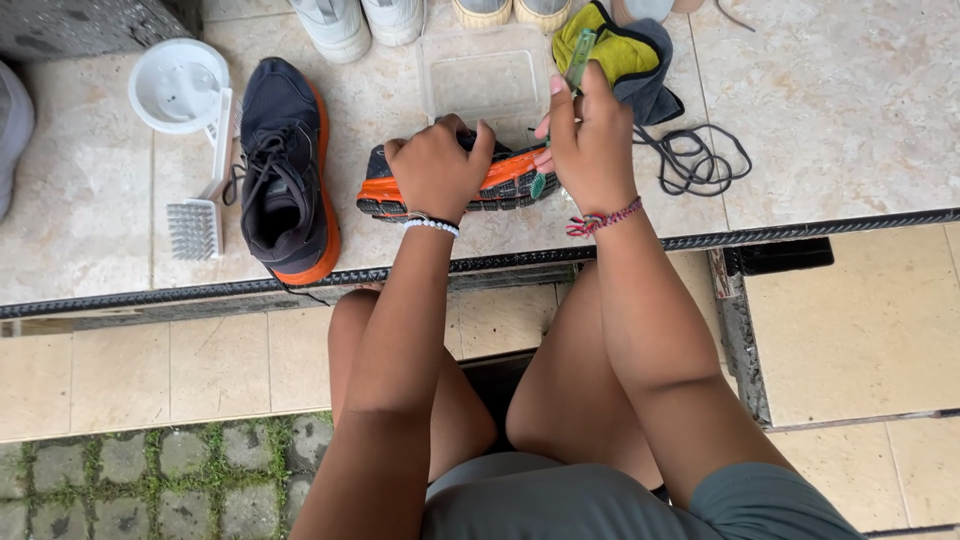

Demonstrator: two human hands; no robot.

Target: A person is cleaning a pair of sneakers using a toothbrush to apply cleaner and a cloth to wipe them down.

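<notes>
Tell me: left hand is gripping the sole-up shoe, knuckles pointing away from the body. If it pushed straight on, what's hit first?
Likely the clear plastic container just beyond the shoe that the left hand grips. Past that stand pale shoes at the top edge. Depth is hard to judge from above.

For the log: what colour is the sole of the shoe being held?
Orange and black sole, head view.

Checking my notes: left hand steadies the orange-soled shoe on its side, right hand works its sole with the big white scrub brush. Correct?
Not quite. The head view shows the right hand holding a small green toothbrush; the white scrub brush lies unused beside the other shoe. The left hand does steady the shoe.
</notes>
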